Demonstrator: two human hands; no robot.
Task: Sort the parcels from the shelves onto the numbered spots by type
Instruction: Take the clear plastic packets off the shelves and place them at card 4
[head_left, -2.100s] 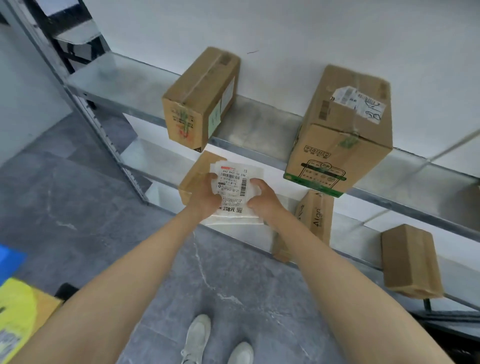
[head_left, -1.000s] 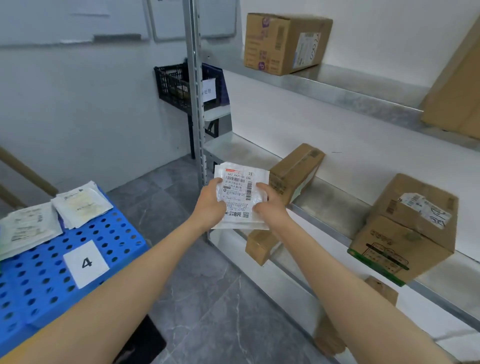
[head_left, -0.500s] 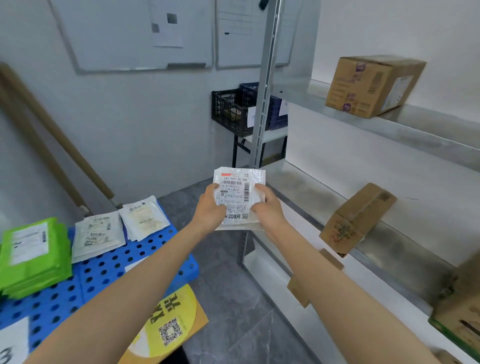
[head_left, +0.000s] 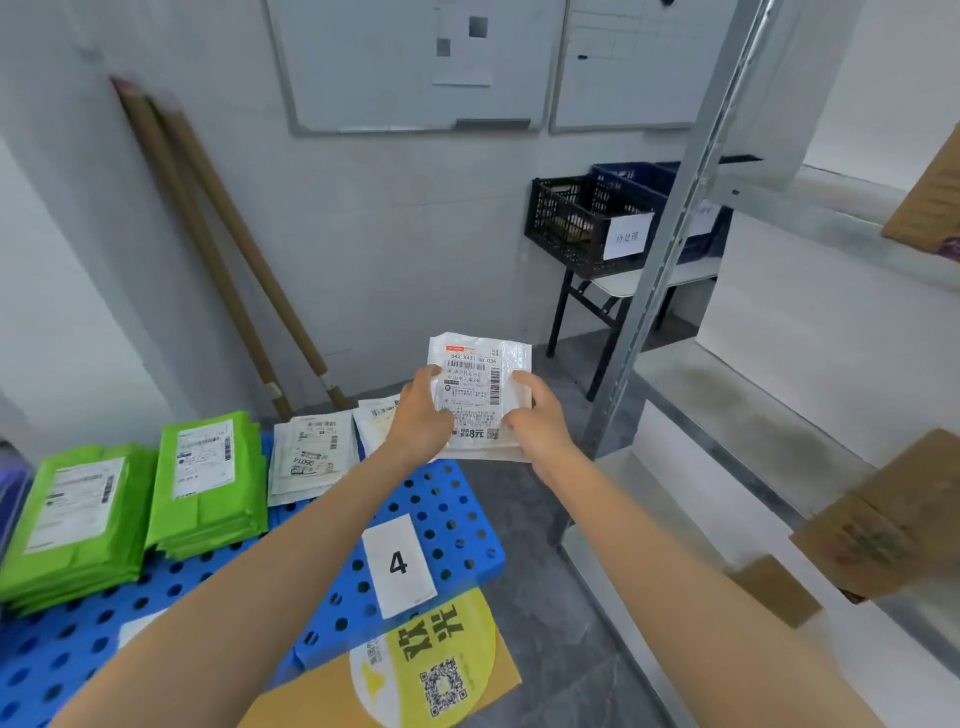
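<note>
I hold a small white plastic mailer (head_left: 475, 382) with a barcode label between both hands, my left hand (head_left: 420, 415) on its left edge and my right hand (head_left: 537, 418) on its right. It hovers above the far right corner of a blue perforated pallet (head_left: 452, 519). A white card marked 4 (head_left: 399, 565) lies on the pallet below my left forearm. Beyond it lie white mailers (head_left: 310, 460), one partly hidden by my left hand. Two stacks of green mailers (head_left: 208, 478) (head_left: 72, 519) sit further left.
A metal shelf unit (head_left: 670, 239) stands on the right with brown cardboard boxes (head_left: 883, 525). A black crate (head_left: 576, 223) rests on a small table in the corner. Two long cardboard tubes (head_left: 218, 244) lean on the wall. A yellow-labelled flat box (head_left: 426, 670) lies by the pallet.
I have turned left from the shelves toward the blue pallet, carrying the white mailer in both hands. The card marked 4 and the green stacks have come into view.
</note>
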